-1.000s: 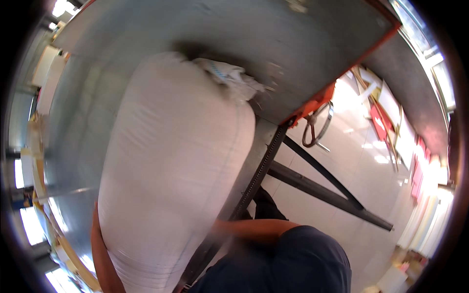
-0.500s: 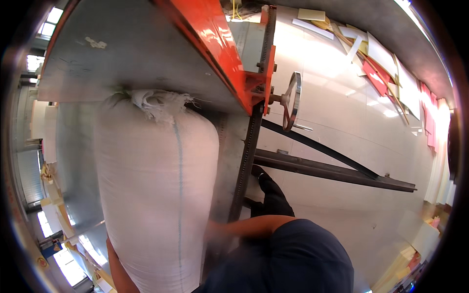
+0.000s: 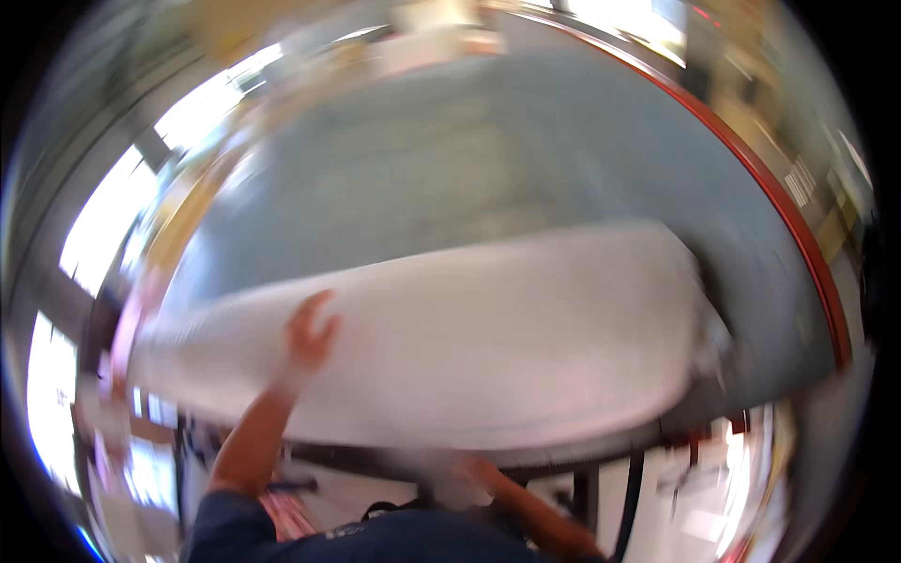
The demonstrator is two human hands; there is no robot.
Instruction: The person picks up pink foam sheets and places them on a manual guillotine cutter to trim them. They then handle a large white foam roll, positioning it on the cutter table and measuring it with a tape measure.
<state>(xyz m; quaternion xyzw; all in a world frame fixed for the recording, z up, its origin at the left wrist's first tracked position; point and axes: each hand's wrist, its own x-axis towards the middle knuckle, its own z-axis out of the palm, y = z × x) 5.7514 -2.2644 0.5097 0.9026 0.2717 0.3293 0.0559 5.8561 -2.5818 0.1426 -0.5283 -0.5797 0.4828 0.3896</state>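
Note:
A long, full white sack (image 3: 526,338) lies on its side across the near part of the grey tabletop. Its gathered end (image 3: 715,340) is at the right, blurred. Over the left half of the sack is my left hand (image 3: 312,330), thumb and fingers apart, holding nothing. Whether it touches the cloth I cannot tell. My right hand (image 3: 469,467) is low by the sack's near side, close to the table's front edge; motion smears its fingers.
The grey metal surface (image 3: 394,169) stretches beyond the sack, with a red rim (image 3: 751,159) curving along its far right side. Bright windows (image 3: 111,220) stand at the left. Dark frame bars (image 3: 631,497) show below the near edge.
My view has swung round, so the sack now runs left to right instead of away from me. My left hand has come from the sack's far side to over it.

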